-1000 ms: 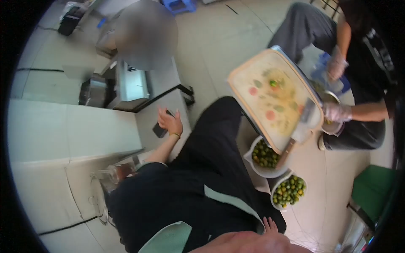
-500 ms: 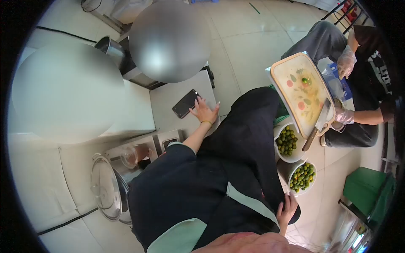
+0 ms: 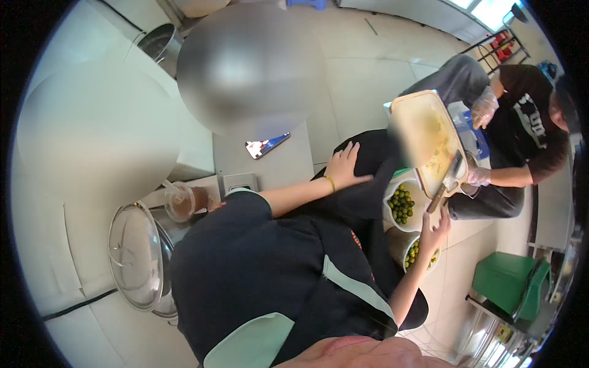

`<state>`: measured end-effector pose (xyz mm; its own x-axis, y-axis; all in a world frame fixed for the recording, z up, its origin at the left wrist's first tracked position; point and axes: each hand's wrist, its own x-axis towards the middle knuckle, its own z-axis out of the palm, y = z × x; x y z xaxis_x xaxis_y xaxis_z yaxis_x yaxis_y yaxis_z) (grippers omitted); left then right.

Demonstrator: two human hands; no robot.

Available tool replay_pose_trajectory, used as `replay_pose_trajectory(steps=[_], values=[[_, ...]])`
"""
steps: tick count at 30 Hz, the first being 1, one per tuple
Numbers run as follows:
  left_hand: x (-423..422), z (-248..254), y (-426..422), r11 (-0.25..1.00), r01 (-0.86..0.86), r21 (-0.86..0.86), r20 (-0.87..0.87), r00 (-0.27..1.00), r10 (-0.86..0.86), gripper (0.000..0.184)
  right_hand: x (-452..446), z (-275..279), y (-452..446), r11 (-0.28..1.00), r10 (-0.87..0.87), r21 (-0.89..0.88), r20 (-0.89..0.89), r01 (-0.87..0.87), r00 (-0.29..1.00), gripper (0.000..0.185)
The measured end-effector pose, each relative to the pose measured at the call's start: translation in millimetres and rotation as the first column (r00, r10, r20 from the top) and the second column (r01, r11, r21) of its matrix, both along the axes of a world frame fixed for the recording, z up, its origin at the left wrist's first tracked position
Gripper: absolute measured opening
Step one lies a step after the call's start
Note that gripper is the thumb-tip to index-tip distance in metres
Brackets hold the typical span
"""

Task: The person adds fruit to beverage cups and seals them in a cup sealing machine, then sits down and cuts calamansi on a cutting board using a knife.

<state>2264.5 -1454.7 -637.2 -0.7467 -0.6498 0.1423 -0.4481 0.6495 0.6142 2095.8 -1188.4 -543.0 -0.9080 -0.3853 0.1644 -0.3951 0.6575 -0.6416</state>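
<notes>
My left hand [image 3: 345, 170], with a yellow band at its wrist, lies open on my dark-clad knee. Behind it, a phone [image 3: 268, 146] with a lit screen rests on the pale worktop. My right hand [image 3: 434, 232] reaches out with fingers apart, above the lower white bucket of small green fruit [image 3: 412, 254]. Its fingertips are close to the handle of a knife [image 3: 437, 197]; whether they touch it I cannot tell. The knife lies on the rim of a cutting board [image 3: 423, 101] with yellowish wet residue. The upper white bucket [image 3: 417, 226] also holds green fruit.
A co-worker in clear gloves [image 3: 485, 110] sits across, one hand by the board's edge. A green bin [image 3: 506, 279] stands at the right. At left are a lidded pot [image 3: 136, 257], a plastic cup of brown drink [image 3: 187, 201] and a metal pot [image 3: 161, 44].
My left hand has left the phone for my knee, and the phone's screen is now lit. My right hand has risen from beside the lower bucket toward the knife handle. The view has shifted.
</notes>
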Motion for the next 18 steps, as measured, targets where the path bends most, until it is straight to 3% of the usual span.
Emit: replay_pose_trajectory(steps=[1,2,3,4,5,6,8,9,10,12,14,16,18], values=[[9,36,11,0.998,0.055,-0.033,0.058,0.997,-0.053,0.112,-14,-12,-3,1.000,0.006,0.001,0.017,-0.006,1.000,0.066],[15,58,14,0.993,0.121,-0.002,0.089,0.989,-0.120,0.114,-33,-41,0,0.998,0.049,0.033,-0.081,-0.046,0.996,0.069],[24,61,18,0.982,0.173,-0.073,-0.005,0.985,-0.174,0.113,-41,-57,-4,1.000,0.025,0.013,-0.145,-0.024,0.989,0.069],[33,80,17,0.971,0.238,-0.013,-0.027,0.971,-0.238,0.109,-44,-54,-11,0.994,0.103,0.063,-0.209,-0.092,0.972,0.069],[37,99,16,0.961,0.276,0.000,-0.036,0.961,-0.276,0.102,-44,-60,-20,0.999,0.041,-0.011,-0.232,-0.045,0.972,0.070],[34,115,10,0.950,0.314,0.004,-0.120,0.943,-0.311,0.086,-39,-52,-26,0.990,-0.031,0.128,-0.168,0.053,0.985,0.073],[3,149,-13,0.914,0.389,-0.112,-0.335,0.852,-0.403,0.046,-32,-37,-40,0.977,-0.089,0.184,-0.126,0.111,0.988,0.077],[-24,158,-24,0.920,0.389,-0.051,-0.357,0.853,-0.381,0.040,-29,-25,-48,0.961,-0.138,0.232,-0.067,0.150,0.988,0.078],[-51,167,-38,0.924,0.382,0.011,-0.372,0.859,-0.351,0.035,-35,-38,-49,0.967,-0.134,0.204,-0.115,0.156,0.984,0.077],[-120,153,-68,0.920,0.365,-0.143,-0.358,0.847,-0.392,0.031,-46,-50,-55,0.965,-0.182,0.177,-0.082,0.194,0.980,0.069],[-201,112,-92,0.908,0.407,-0.101,-0.276,0.865,-0.419,0.029,-54,-60,-57,0.960,-0.217,0.165,-0.078,0.227,0.973,0.063],[-265,75,-106,0.836,0.471,-0.281,-0.120,0.847,-0.517,0.027,-57,-60,-54,0.956,-0.234,0.170,-0.052,0.240,0.971,0.058],[-294,70,-102,0.760,0.527,-0.380,0.046,0.832,-0.553,0.025,-56,-54,-49,0.954,-0.242,0.181,-0.006,0.239,0.970,0.054]])
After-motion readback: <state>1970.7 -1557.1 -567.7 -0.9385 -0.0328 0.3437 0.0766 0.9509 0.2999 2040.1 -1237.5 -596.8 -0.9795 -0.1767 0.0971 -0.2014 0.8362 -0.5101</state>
